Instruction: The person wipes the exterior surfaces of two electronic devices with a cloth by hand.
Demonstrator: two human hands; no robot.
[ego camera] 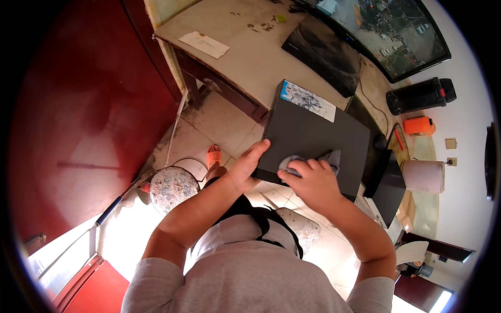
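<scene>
A flat black electronics box (309, 137) with side vents is held up in front of me, at the desk's near edge. My left hand (248, 164) grips its near left corner, thumb on top and fingers underneath. A worn sticker (308, 101), white with a blue end, covers part of the far side of the lid. My right hand (311, 180) presses a grey cloth (332, 159) against the top near the front edge. The cloth is bunched under the fingers, and one fold sticks out to the right.
On the desk (242, 66) are a paper slip (204, 44), a dusty black box (321, 54) and a lit monitor (395, 35). Farther right are an orange container (419, 126), a paper roll (423, 176) and another black box (385, 187). A round stool (175, 190) stands left, near a red door (90, 117).
</scene>
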